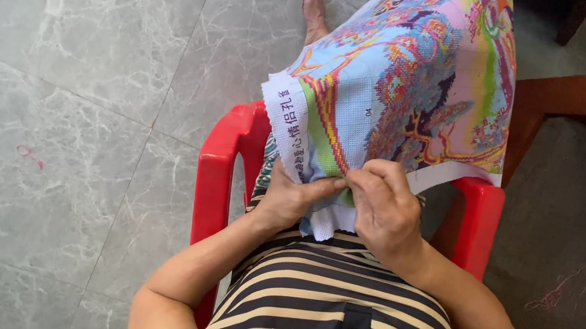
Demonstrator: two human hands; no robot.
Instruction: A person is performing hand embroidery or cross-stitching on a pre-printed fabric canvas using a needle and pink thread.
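Observation:
A large cross-stitch cloth with bright pink, blue, green and orange patterns drapes over my lap and knees. My left hand grips the cloth's near edge from beneath, thumb on top. My right hand rests on the cloth beside it, fingers pinched together at the near edge, touching my left thumb. No needle can be made out between the fingers. I sit on a red plastic chair. My bare foot shows past the cloth on the floor.
Grey marble floor tiles spread to the left. A wooden-framed seat with a grey cushion stands close on the right, with loose pink thread on it. A scrap of red thread lies on the floor.

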